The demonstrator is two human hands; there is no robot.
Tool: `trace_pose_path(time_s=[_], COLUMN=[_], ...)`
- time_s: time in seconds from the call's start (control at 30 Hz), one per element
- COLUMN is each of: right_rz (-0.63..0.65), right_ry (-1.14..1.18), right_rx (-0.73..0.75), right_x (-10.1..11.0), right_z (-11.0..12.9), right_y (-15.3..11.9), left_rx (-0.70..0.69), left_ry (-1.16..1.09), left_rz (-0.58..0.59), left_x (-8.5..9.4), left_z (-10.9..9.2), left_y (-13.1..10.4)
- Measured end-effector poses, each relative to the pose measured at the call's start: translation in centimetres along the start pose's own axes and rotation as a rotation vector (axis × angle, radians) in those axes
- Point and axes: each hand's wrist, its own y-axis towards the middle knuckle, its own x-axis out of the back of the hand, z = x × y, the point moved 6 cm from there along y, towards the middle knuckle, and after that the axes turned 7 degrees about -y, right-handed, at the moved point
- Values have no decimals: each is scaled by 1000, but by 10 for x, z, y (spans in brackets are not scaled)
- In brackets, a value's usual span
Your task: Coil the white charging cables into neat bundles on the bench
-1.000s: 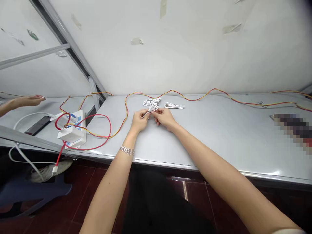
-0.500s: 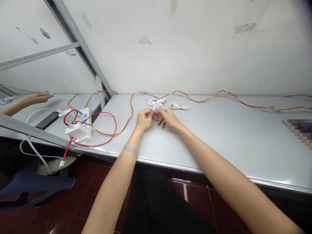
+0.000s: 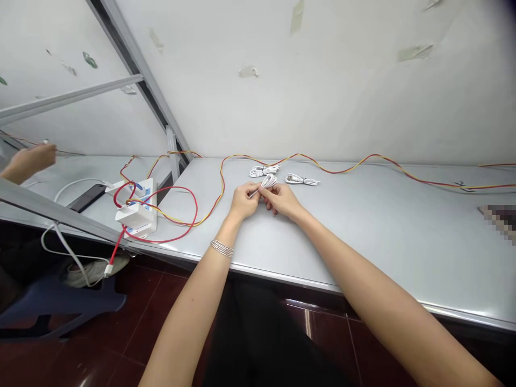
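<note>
A small coiled white cable (image 3: pixel 269 181) is held between both hands above the grey table. My left hand (image 3: pixel 244 201), with a beaded bracelet at the wrist, pinches its left side. The fingers of my right hand (image 3: pixel 282 200) close on the coil from the right. Just behind, a bundled white cable (image 3: pixel 262 171) lies on the table. Another tied white cable (image 3: pixel 302 180) rests to the right of it.
The grey table (image 3: pixel 363 231) has a red-yellow wire (image 3: pixel 334 172) along its back. At left are a power strip (image 3: pixel 150 207) with white adapters, looped red wire, a phone (image 3: pixel 87 198), a metal frame and another person's hand (image 3: pixel 38 157).
The view has shifted slightly. My fingers have closed up around the coiled cable, and its loop now stands up between them. The other person's hand has moved left.
</note>
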Motion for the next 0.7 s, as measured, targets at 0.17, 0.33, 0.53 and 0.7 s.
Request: trace_pose_path(time_s=[0.17,0.33,0.53,0.7], right_rz=[14,24,53,49], right_ry=[114,206,285,244], right_rx=[-40,-52,-29,53], right_x=[0,1,2,1], right_z=[4,6,5,3], right_y=[-2,-2,-1,0], left_rx=[45,94,265,266], left_ry=[-70,-186,-381,-386], left_rz=[62,76,18,-34], left_x=[-3,-4,-3,0], left_z=[2,0,3,6], left_y=[0,0,0,2])
